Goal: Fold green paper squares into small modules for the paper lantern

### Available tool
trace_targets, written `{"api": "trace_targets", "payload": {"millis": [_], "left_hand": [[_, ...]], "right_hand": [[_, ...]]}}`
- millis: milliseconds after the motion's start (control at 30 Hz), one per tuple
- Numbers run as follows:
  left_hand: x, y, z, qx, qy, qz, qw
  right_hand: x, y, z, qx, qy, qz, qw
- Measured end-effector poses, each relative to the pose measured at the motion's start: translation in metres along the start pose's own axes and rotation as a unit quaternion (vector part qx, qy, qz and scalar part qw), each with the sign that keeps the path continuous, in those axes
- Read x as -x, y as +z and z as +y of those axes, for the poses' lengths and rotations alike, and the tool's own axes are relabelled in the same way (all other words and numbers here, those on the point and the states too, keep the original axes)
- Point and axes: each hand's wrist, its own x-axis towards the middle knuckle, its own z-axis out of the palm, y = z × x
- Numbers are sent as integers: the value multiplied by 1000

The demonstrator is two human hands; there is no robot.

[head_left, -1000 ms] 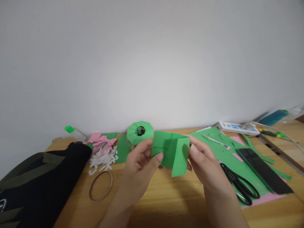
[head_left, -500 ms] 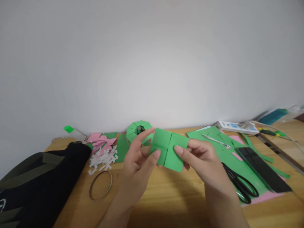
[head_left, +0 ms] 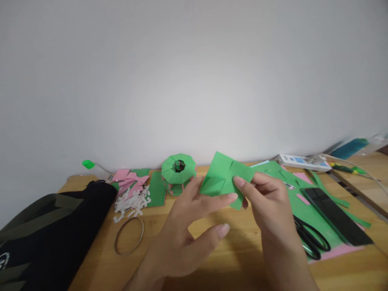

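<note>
Our right hand (head_left: 269, 202) pinches the creased square of green paper (head_left: 228, 171), raised over the pale wooden table (head_left: 230, 262); our left hand (head_left: 176, 234) spreads, its contact unclear. Pinched at one side, the sheet could twist and crease wrongly. From it, black-handled metal scissors (head_left: 304, 234) lie at four o'clock, the plain grey wall (head_left: 194, 81) at twelve.

- Right hand (head_left: 269, 202) pinches a creased green paper square (head_left: 221, 171) above the bench (head_left: 100, 242).
- Left hand (head_left: 178, 228), thumb spread, crosses one finger before it.
- Farther left: round green paper model (head_left: 170, 174).
- Right: black-handled scissors (head_left: 298, 223), dark phone (head_left: 336, 216).
</note>
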Motion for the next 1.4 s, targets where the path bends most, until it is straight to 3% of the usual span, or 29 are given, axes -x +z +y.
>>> {"api": "trace_targets", "payload": {"millis": [67, 267, 567, 767, 1400], "left_hand": [[-2, 0, 2, -26, -5, -2, 1000], [2, 9, -5, -49, -49, 81, 994], [-3, 12, -3, 107, -63, 132, 983], [-2, 11, -1, 156, -82, 136, 975], [-7, 3, 4, 222, -51, 128, 965]], "right_hand": [[0, 0, -1, 4, -3, -2, 1000], [0, 0, -2, -1, -11, -29, 1000], [4, 0, 0, -49, -9, -69, 996], [4, 0, -2, -53, -11, -67, 996], [5, -1, 0, -26, -13, -62, 998]]}}
